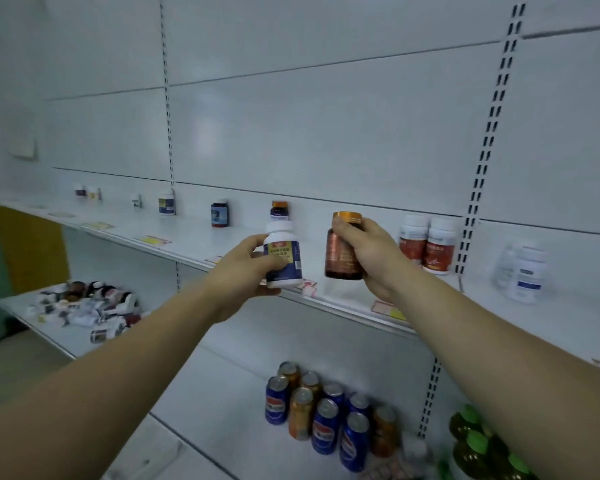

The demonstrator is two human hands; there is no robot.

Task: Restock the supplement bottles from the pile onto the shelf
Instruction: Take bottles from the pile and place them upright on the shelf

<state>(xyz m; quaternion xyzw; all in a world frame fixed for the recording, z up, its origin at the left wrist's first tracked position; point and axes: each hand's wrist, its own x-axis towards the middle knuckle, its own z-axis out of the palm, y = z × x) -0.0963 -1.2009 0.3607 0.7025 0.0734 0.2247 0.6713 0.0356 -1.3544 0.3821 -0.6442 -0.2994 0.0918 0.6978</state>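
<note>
White-capped blue-label bottle (283, 253) gripped in left hand (243, 271), copper bottle (343, 249) gripped in right hand (371, 252), both held over the shelf (187, 242). Pile (87, 303) sits lower left.

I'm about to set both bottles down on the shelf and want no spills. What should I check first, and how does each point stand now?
1. Left hand grips the white bottle: ok.
2. Right hand grips the brown bottle: ok.
3. Both caps on: ok.
4. Bare shelf under the brown bottle: ok.
5. Gap to the red-label pair: ok, narrow.
6. Caps screwed tight: cannot tell.
</note>
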